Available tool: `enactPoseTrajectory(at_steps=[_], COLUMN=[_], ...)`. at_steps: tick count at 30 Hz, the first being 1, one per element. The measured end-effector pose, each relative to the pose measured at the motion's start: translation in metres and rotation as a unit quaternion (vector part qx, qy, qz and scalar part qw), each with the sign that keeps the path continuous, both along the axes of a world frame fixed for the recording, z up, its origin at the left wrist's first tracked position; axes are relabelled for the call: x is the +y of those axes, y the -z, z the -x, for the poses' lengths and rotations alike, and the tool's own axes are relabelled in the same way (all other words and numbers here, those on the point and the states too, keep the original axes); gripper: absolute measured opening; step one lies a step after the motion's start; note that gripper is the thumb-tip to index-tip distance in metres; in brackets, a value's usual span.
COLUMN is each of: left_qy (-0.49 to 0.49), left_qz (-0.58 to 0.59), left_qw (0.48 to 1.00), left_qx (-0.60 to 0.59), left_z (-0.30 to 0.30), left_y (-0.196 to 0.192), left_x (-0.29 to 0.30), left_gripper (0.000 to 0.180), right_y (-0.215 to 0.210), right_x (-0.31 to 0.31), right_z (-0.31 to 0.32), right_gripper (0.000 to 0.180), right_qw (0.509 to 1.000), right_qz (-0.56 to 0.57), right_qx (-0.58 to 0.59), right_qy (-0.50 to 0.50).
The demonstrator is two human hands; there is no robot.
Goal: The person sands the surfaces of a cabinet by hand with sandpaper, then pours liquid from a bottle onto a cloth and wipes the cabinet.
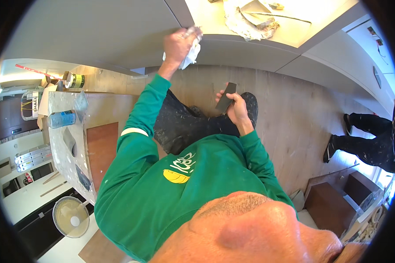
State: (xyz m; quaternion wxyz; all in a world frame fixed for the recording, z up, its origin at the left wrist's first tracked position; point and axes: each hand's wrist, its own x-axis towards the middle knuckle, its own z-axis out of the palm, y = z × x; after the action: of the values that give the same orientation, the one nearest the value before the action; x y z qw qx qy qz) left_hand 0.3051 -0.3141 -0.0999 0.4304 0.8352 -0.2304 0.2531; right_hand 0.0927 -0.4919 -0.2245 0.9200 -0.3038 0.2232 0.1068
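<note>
Cloth [191,58], white and crumpled, is bunched in the tightly curled left hand [175,46] near a grey panel [101,35]; the right hand [238,108], partly closed, grips a dark flat block [225,97].

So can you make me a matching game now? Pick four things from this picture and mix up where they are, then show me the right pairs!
Things:
1. white cloth
2. dark flat piece
3. light-blue container
4. round fan

Places:
A. on the paint-spattered surface
B. in the right hand
C. low down on the left side of the picture
D. in the left hand

Right pairs: 1-D, 2-B, 3-A, 4-C.
</note>
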Motion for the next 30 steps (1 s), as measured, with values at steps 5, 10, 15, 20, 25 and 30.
enactPoseTrajectory(at_steps=[5, 10, 15, 20, 25, 30], left_qy=[0.004, -0.1, -0.096, -0.19, -0.282, -0.283], left_qz=[0.138, -0.071, 0.145, 0.043, 0.089, 0.133], left_qw=[0.988, 0.992, 0.967, 0.945, 0.888, 0.873], left_qx=[0.075, 0.039, 0.185, 0.264, 0.353, 0.375], left_z=[-0.005, -0.001, 0.066, 0.16, 0.242, 0.259], left_y=[-0.065, 0.043, 0.023, 0.049, 0.063, 0.069], left_x=[-0.004, 0.015, 0.053, 0.137, 0.178, 0.178], left_gripper=[0.028, 0.031, 0.036, 0.033, 0.033, 0.032], right_y=[-0.001, -0.053, -0.105, -0.111, -0.095, -0.103], right_x=[0.001, 0.013, 0.033, 0.078, 0.099, 0.11], right_z=[0.004, -0.03, -0.077, -0.153, -0.187, -0.202], right_gripper=[0.061, 0.066, 0.068, 0.06, 0.06, 0.058], right_qw=[0.985, 0.867, 0.785, 0.676, 0.533, 0.522], right_qz=[0.168, 0.446, 0.512, 0.588, 0.712, 0.701], right_qx=[-0.024, -0.219, -0.333, -0.36, -0.336, -0.341], right_qy=[-0.003, 0.029, 0.107, 0.262, 0.311, 0.347])
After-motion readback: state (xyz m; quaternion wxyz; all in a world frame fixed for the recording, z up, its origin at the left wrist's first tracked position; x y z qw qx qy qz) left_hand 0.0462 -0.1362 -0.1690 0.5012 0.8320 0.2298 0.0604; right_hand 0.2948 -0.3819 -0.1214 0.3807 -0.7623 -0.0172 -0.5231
